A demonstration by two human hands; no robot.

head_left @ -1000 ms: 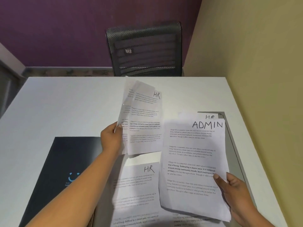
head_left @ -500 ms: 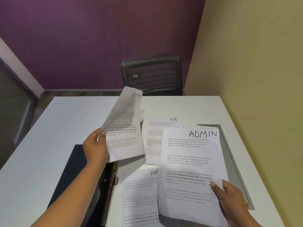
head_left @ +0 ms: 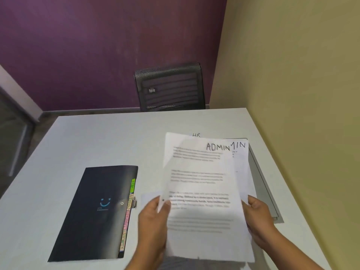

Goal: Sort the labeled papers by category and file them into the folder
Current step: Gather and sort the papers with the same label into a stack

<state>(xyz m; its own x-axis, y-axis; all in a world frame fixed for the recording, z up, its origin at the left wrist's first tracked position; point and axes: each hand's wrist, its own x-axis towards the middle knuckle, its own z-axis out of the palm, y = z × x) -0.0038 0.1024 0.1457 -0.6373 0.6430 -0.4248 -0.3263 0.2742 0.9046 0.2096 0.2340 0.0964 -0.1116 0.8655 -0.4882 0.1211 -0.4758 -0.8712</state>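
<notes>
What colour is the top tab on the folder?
The tab is bright green, seen in the head view.

The white table (head_left: 97, 137) bears a dark folder (head_left: 93, 211) at left and an HR-marked sheet (head_left: 195, 136) farther back.

Small office room. A white desk (head_left: 97, 137) stands against a beige wall (head_left: 292, 75) on the right. At its far side is a black mesh-backed chair (head_left: 169, 86), with a purple wall (head_left: 97, 45) behind it. On the desk lies a dark folder (head_left: 93, 211) with coloured index tabs (head_left: 127, 215) along one edge. Printed papers (head_left: 198, 182) carry handwritten headings, ADMIN and HR. A grey recessed strip (head_left: 266, 195) runs along the desk's right side.
</notes>
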